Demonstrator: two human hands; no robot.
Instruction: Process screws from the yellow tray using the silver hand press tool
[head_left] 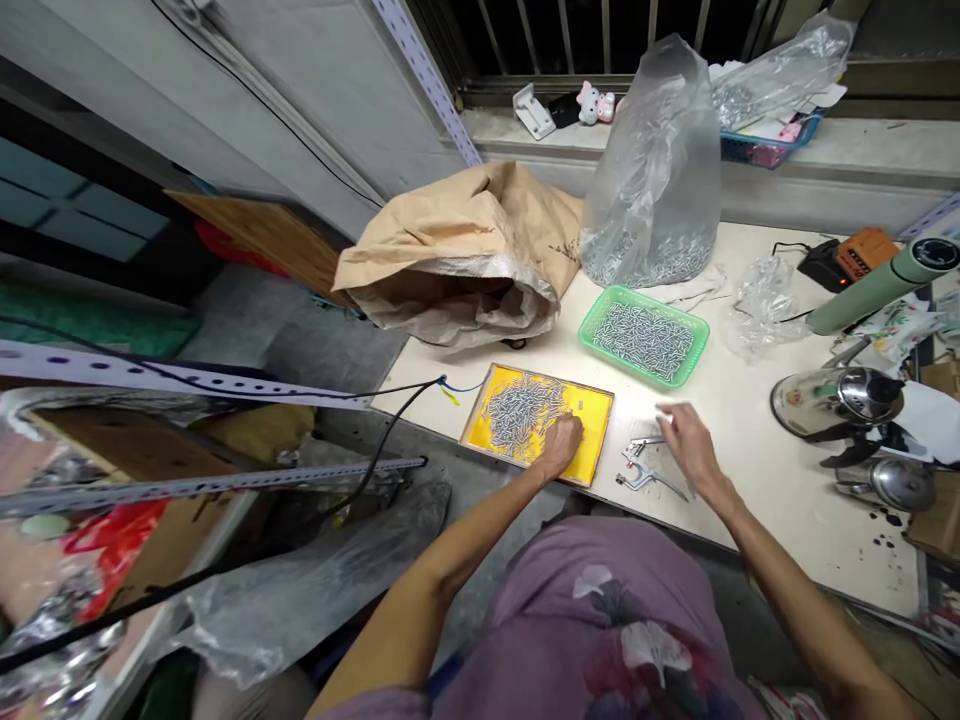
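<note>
My left hand (564, 442) rests over the right part of a shallow yellow tray (598, 405), its fingers curled closed. What they hold, if anything, is hidden. A heap of small silver metal pins (521, 412) covers the tray's left and middle. Above the table, to the right of the tray, my right hand (688, 440) has thumb and fingers drawn together, slightly blurred. Anything between these fingertips is too small to name. Beside and below that hand lie metal plier-like hand tools (646, 478). Behind both hands stands a green plastic basket (696, 350) filled with similar small metal pieces.
An open brown paper sack (457, 230) and a clear plastic bag (656, 180) of metal pieces stand at the back. To the right are a glass-bodied pot (806, 405), a metal pot (892, 487) and a green flask (862, 295). A black cable (397, 430) hangs at the left.
</note>
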